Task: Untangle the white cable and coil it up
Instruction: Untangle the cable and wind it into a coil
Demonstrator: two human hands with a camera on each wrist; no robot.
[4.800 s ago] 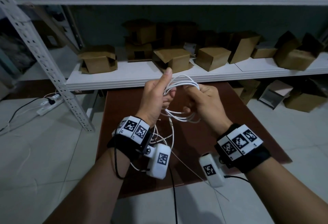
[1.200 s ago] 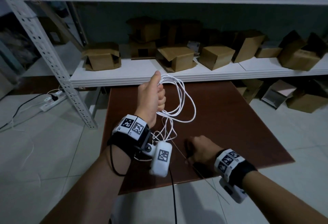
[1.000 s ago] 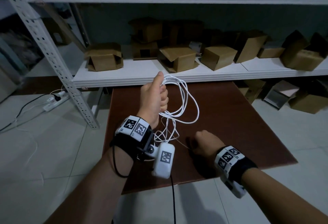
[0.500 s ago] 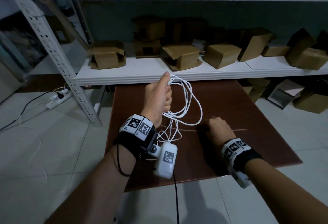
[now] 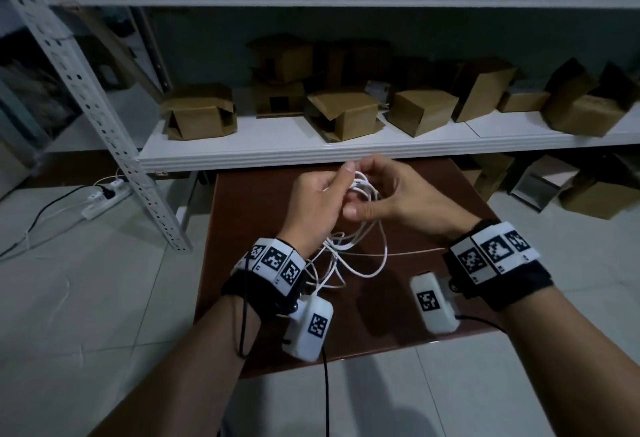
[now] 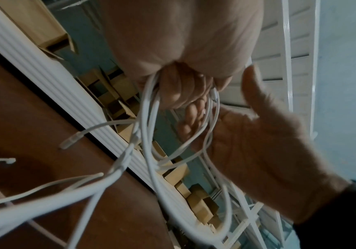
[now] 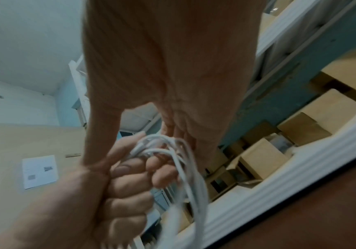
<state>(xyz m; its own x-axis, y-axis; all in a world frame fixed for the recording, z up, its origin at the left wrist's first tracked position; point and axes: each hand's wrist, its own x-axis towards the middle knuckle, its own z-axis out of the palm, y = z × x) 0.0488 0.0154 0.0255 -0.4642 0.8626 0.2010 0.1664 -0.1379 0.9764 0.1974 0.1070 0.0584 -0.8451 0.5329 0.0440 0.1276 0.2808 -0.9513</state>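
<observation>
The white cable [image 5: 366,253] is gathered in several loops that hang from my two hands above the brown table [image 5: 457,194]. My left hand [image 5: 341,187] grips the top of the loops in a fist with the thumb up; the right wrist view shows that fist [image 7: 130,178] closed round the bundle [image 7: 172,151]. My right hand [image 5: 372,194] faces it from the right, with its fingers curled over the same bundle and its thumb below. One loose strand [image 5: 415,251] trails right over the table. In the left wrist view two connector ends [image 6: 70,139] dangle free.
A white shelf [image 5: 346,151] with several cardboard boxes [image 5: 346,112] runs just beyond the table's far edge. A perforated metal upright [image 5: 104,107] stands at the left, with a power strip [image 5: 104,197] on the tiled floor beside it.
My right hand has left the table and come up to the bundle in my left hand, taking hold of it. The left hand has kept its grip on the loops.
</observation>
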